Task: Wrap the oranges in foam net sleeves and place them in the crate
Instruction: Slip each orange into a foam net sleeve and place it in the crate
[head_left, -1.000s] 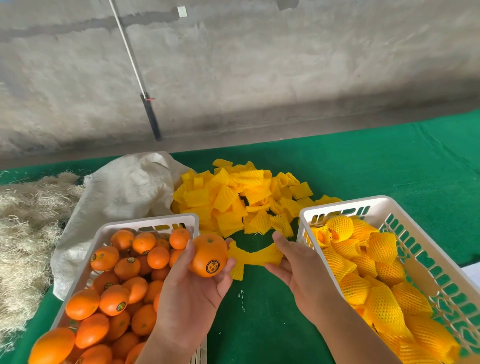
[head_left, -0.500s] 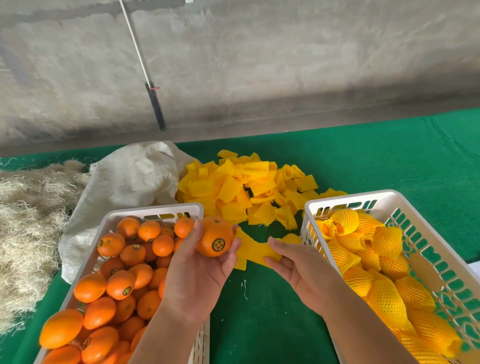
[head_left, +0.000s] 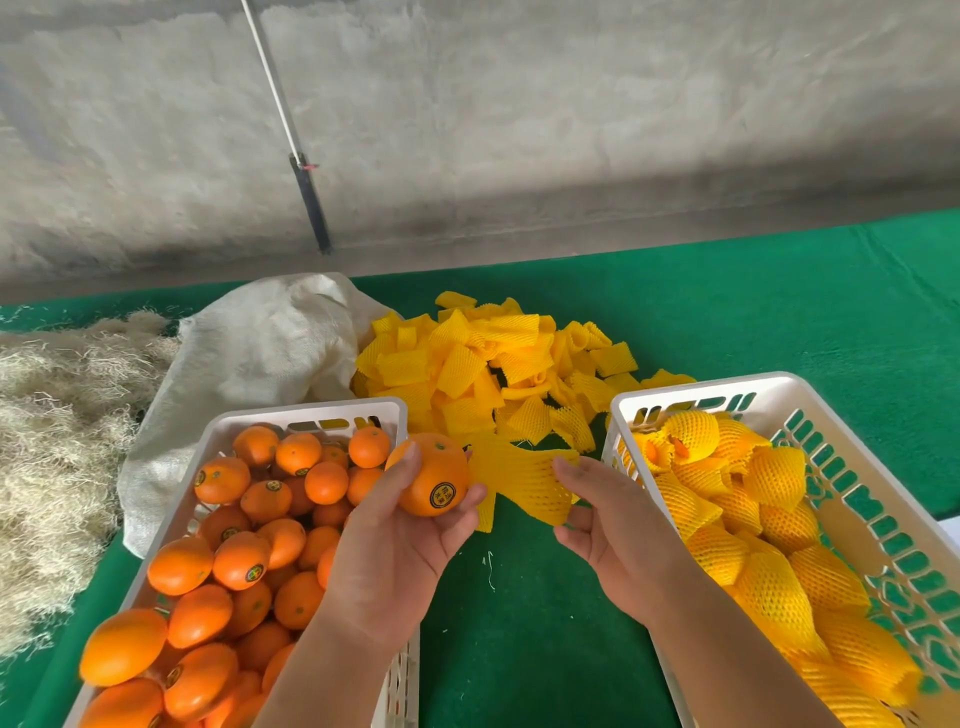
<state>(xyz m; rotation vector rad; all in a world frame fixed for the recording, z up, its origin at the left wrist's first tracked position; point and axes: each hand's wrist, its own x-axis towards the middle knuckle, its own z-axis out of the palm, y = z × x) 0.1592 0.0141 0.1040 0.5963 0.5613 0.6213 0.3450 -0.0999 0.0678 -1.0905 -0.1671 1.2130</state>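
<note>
My left hand (head_left: 395, 551) holds a bare orange (head_left: 434, 475) with a round black sticker, lifted just right of the left crate's far corner. My right hand (head_left: 608, 525) grips a yellow foam net sleeve (head_left: 519, 480) that stretches between both hands, its left end touching the orange. A white crate (head_left: 306, 413) on the left is full of bare oranges (head_left: 244, 561). At the right, a second white crate (head_left: 696, 387) contains several oranges wrapped in yellow sleeves (head_left: 753, 525).
A heap of loose yellow foam sleeves (head_left: 483, 364) lies on the green table cover (head_left: 524, 639) behind my hands. A white woven sack (head_left: 260, 353) and a mass of pale straw (head_left: 57, 452) lie at the left. A grey wall with a leaning pole (head_left: 309, 192) stands behind.
My right hand has lifted the sleeve off the table and spread it toward the orange. My left hand has kept the orange in about the same place.
</note>
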